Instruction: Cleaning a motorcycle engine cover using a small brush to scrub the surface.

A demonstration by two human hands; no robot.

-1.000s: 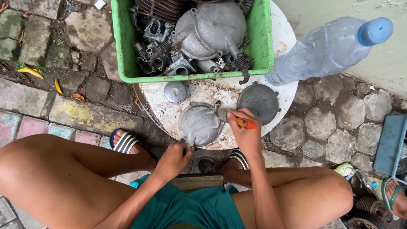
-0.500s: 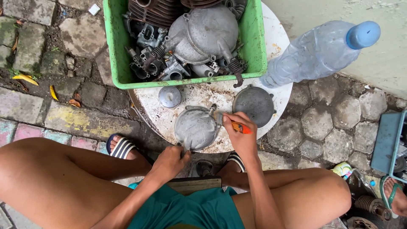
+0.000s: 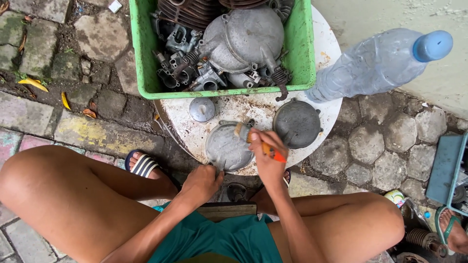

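The brush (image 3: 265, 147) is mostly hidden inside the right hand (image 3: 267, 158): only its orange handle and a pale tip show, the tip lying on the upper edge of the round grey metal cover (image 3: 228, 146), and its bristles are too small to make out. That cover sits at the near edge of the white round table (image 3: 327, 97), partly over the rim. The left hand (image 3: 202, 182) lies just below the cover at its lower edge, knuckles up, fingers curled under; whether they grip the cover's rim or only rest by it cannot be told. The right hand's fingers are closed tight around the brush handle, wrist bent over the cover's right side. A second dark cover (image 3: 297, 123) lies just right of the grey cover, a small round cap (image 3: 202, 109) up and left of it. Beyond the cover the green crate (image 3: 141, 58) of engine parts fills the table's far half and is cut off at the top, leaving little bare surface. A clear plastic bottle (image 3: 375, 65) stands far right of the cover.
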